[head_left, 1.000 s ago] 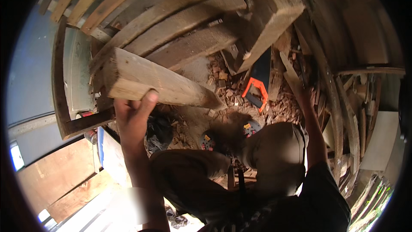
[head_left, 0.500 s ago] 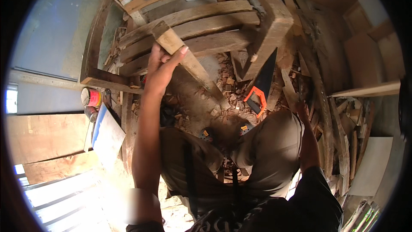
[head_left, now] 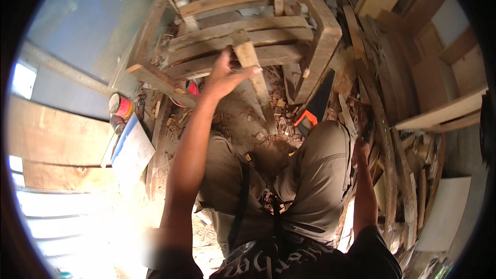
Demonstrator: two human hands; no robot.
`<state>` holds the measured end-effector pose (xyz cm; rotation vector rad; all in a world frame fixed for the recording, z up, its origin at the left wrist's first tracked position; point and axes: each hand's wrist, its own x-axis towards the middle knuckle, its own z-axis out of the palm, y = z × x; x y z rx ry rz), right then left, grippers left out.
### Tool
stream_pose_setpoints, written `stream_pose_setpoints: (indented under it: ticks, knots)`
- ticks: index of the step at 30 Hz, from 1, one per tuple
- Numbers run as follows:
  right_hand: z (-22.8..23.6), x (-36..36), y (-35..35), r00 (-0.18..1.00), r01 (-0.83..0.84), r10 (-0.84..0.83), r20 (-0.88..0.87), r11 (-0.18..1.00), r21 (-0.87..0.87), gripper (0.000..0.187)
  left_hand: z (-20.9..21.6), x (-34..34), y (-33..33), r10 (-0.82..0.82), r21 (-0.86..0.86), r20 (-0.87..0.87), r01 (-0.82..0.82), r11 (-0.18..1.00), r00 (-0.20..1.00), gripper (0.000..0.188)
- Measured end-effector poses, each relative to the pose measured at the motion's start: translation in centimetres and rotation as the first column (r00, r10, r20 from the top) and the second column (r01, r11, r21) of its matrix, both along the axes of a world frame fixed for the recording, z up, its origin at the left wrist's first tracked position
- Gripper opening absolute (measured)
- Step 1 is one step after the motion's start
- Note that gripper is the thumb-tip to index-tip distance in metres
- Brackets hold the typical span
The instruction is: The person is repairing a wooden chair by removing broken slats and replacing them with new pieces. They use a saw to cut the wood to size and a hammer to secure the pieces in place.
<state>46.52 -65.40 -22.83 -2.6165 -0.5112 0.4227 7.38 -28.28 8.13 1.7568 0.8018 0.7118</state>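
Squared wooden post, at your left hand

Wooden post (head_left: 252, 67): tilted, lower end at the littered floor (head_left: 238, 109), upper end before the slatted frame (head_left: 289, 35). Your left hand (head_left: 221, 80): fingers parted, thumb over the post; you cannot tell how firmly it holds. Your right hand (head_left: 361, 152): beside your right knee (head_left: 330, 144), finger state and contents unclear. Handling, judged: stiff, fairly heavy, rough, hardly slippery; best gripped around mid-length.

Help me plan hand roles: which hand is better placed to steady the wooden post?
Probably the left hand: it is at the wooden post, thumb across it, while the right hand is beside the right knee.
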Motion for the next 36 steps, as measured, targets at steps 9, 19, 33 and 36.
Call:
stream_pose_setpoints:
  ticks: [9, 19, 33, 36]
  knots:
    - [30.5, -12.6, 0.8, 0.997, -0.074, 0.057, 0.049, 0.6, 0.797, 0.035, -0.6, -1.0, -2.5, -0.031, 0.084, -0.06, 0.036, 0.996, 0.998, 0.097]
    - [35.3, -28.7, 8.8, 0.814, -0.543, 0.485, 0.321, 0.436, 0.718, 0.036, 1.3, -0.3, -8.3, 0.021, 0.306, -0.142, 0.024, 0.952, 0.99, 0.087]
    - [40.8, -31.2, 10.6, 0.787, -0.575, 0.374, 0.492, 0.153, 0.804, 0.031, -0.4, -1.4, -7.7, -0.006, 0.326, 0.01, 0.002, 0.946, 1.0, 0.078]
    - [36.6, -30.2, 11.4, 0.792, -0.547, 0.539, 0.287, 0.417, 0.726, 0.03, 0.2, -0.7, -8.4, 0.009, 0.299, -0.019, -0.003, 0.954, 1.0, 0.075]
